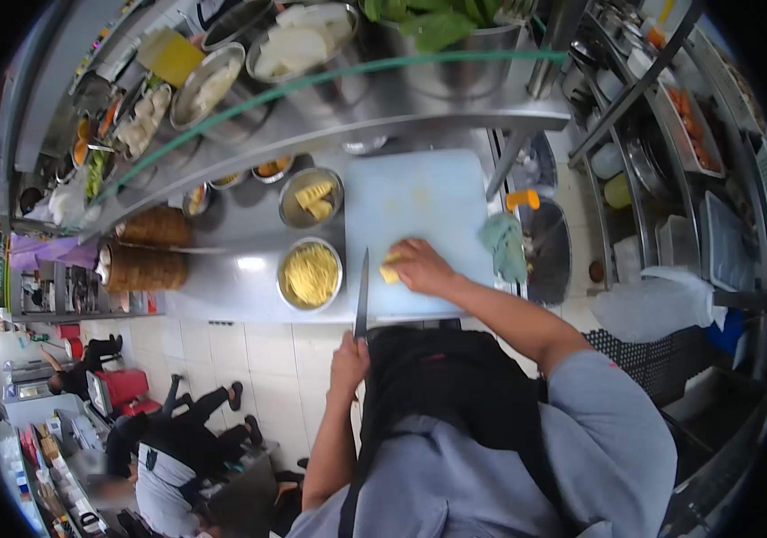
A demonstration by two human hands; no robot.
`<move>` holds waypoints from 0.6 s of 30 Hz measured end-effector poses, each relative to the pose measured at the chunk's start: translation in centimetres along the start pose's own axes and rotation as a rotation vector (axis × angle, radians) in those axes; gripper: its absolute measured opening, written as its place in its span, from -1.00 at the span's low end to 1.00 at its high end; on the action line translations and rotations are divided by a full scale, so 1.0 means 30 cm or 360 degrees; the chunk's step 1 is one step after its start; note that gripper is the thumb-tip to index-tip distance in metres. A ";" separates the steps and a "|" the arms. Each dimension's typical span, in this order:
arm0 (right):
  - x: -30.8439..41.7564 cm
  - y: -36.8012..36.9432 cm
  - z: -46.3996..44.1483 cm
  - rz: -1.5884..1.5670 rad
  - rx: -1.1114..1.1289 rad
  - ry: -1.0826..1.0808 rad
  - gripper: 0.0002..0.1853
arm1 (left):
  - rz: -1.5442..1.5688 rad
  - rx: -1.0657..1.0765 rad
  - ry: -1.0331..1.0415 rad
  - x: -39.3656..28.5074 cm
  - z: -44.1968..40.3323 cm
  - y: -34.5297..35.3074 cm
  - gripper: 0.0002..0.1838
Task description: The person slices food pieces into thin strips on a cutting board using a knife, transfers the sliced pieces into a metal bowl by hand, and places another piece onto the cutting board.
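Observation:
A pale blue cutting board lies on the steel counter. On its lower part my right hand is closed over a yellow food piece, which shows at the fingertips. My left hand grips the handle of a long knife, its blade pointing away from me along the board's left edge, apart from the yellow piece. Left of the board stand a metal bowl of thin yellow strips and, behind it, a bowl with larger yellow pieces.
A steel shelf with food containers crosses above the counter's back. A green cloth lies at the board's right edge, near an orange object and a dark bin. Wicker-like stacks stand left. Other people are at lower left.

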State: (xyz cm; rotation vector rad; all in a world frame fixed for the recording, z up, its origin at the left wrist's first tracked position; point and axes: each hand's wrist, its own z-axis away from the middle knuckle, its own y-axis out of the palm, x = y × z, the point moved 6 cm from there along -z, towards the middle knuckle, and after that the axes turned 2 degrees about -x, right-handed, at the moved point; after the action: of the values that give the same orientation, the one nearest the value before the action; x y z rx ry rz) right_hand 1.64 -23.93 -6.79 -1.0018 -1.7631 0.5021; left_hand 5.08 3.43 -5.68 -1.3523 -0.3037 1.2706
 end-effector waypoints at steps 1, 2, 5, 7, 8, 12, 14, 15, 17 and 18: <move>0.006 -0.009 -0.008 -0.0017 -0.0004 -0.0017 -0.68 | -0.0014 -0.0022 0.0009 -0.005 0.001 -0.004 -0.73; 0.011 -0.010 -0.009 -0.0035 0.0024 -0.0002 -0.68 | -0.0075 -0.0015 -0.0003 -0.030 0.010 -0.021 -0.74; 0.027 -0.029 -0.028 0.0027 -0.0011 -0.0040 -0.74 | -0.0183 -0.0018 -0.0022 -0.083 0.023 -0.053 -0.77; 0.037 -0.016 -0.032 0.0099 0.0114 -0.0054 -0.78 | -0.0286 -0.0034 0.0070 -0.097 0.028 -0.047 -0.79; 0.042 -0.017 -0.036 0.0099 0.0119 -0.0060 -0.78 | -0.0280 -0.0038 0.0065 -0.100 0.030 -0.043 -0.79; 0.042 -0.004 -0.052 0.0234 0.0243 -0.0026 -0.79 | -0.0475 -0.0062 0.0118 -0.128 0.033 -0.036 -0.83; 0.043 -0.006 -0.058 0.0276 0.0255 -0.0025 -0.80 | -0.0538 -0.0088 0.0129 -0.136 0.036 -0.044 -0.84; 0.043 -0.009 -0.062 0.0268 0.0295 0.0000 -0.79 | -0.0569 -0.0100 0.0161 -0.138 0.039 -0.048 -0.84; 0.049 -0.019 -0.073 0.0260 0.0337 0.0021 -0.79 | -0.0599 -0.0115 0.0190 -0.138 0.047 -0.056 -0.85; 0.049 -0.018 -0.077 0.0265 0.0385 0.0025 -0.78 | -0.0660 -0.0109 0.0207 -0.139 0.052 -0.059 -0.85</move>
State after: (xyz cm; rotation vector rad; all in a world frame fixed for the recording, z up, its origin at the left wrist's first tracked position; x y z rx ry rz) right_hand 3.30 -23.29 -4.63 -0.9809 -1.5684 0.7904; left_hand 3.18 1.44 -1.74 -1.3383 -0.5114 0.8306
